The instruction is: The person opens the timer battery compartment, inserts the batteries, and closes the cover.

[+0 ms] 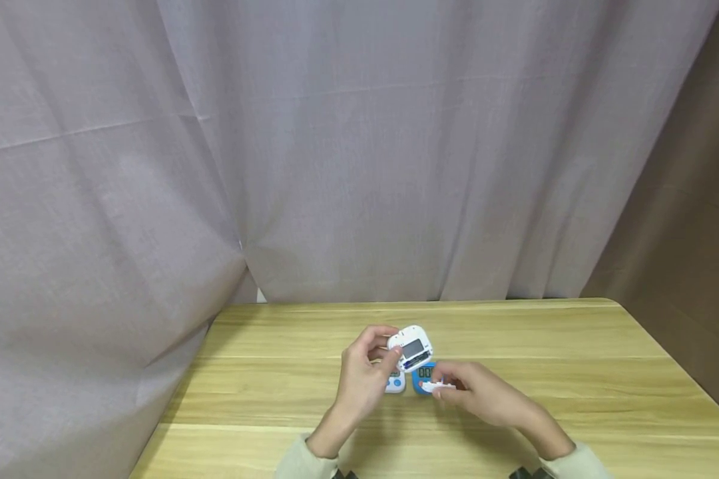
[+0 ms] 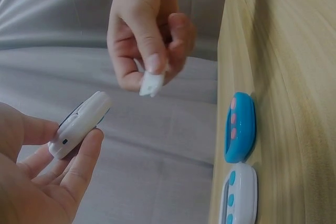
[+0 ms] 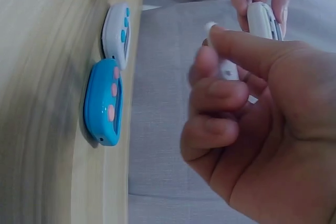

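Observation:
My left hand (image 1: 364, 372) grips a white digital timer (image 1: 403, 332) by its edge, between thumb and fingers, above the table. Its back faces up, with a dark rectangle (image 1: 413, 348) in the middle and an uncovered battery compartment (image 1: 418, 360) along one side; a dark battery shows inside. Just to the right, my right hand (image 1: 485, 394) pinches a small white plastic cover (image 2: 151, 84) between thumb and fingers. The cover is apart from the timer. In the right wrist view, the fingers hide part of the cover (image 3: 229, 70).
Below the hands, two more timers lie side by side on the wooden table (image 1: 263, 399): a white timer (image 2: 244, 195) with blue buttons and a blue timer (image 2: 243, 129) with pink buttons. A grey curtain (image 1: 359, 166) hangs behind the table's far edge.

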Demonstrator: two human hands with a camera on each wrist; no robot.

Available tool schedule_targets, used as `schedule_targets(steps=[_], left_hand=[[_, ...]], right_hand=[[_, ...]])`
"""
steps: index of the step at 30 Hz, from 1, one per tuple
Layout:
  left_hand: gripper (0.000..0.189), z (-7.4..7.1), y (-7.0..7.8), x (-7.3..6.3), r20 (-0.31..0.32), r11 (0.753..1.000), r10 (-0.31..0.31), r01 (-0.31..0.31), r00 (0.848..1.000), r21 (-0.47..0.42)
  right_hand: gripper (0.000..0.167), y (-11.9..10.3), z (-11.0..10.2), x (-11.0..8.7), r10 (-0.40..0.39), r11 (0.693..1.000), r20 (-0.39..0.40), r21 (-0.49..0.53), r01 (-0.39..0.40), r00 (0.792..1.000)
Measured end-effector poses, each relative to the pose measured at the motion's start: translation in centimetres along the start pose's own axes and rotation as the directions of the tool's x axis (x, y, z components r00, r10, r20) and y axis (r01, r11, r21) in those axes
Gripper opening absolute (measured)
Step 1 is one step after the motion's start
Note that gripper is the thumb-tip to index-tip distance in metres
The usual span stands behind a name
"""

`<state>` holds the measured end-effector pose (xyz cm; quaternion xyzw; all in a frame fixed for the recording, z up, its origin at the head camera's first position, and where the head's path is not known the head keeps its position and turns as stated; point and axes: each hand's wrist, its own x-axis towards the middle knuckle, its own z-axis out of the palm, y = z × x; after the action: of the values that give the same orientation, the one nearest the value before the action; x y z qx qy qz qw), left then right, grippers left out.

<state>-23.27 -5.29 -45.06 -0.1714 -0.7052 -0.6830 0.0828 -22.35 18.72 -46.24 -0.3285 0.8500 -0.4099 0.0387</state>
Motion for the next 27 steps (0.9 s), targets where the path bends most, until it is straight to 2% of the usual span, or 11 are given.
schedule_targets(steps=[4, 12, 14, 20, 27], left_hand=[[0.026, 0.0, 0.0, 0.0, 0.001, 1.0, 0.004, -0.004, 1.0, -0.003], [0.026, 0.1, -0.1, 0.0, 0.003, 1.0, -0.007, 0.007, 1.0, -0.005], [0.027, 0.1, -0.1, -0.1, 0.005, 1.0, -0.01, 0.01, 1.0, -0.006], [0.027, 0.2, 0.0, -0.1, 0.007, 1.0, -0.005, 0.005, 1.0, -0.004], [0.026, 0.3, 0.1, -0.1, 0.008, 1.0, 0.002, -0.002, 1.0, 0.005]], right_hand=[[0.008, -0.2, 0.0, 0.3, 0.016, 1.0, -0.073, 0.027, -0.014, 0.997], [0.013, -0.8, 0.3, 0.7, 0.164, 0.968, -0.164, 0.214, -0.127, 0.973], [0.016, -1.0, 0.4, 0.8, 0.204, 0.955, -0.175, 0.251, -0.157, 0.963], [0.025, -1.0, 0.7, 1.0, 0.32, 0.889, -0.175, 0.395, -0.231, 0.931], [0.028, -0.8, 1.1, 1.2, 0.322, 0.861, -0.175, 0.462, -0.212, 0.93]])
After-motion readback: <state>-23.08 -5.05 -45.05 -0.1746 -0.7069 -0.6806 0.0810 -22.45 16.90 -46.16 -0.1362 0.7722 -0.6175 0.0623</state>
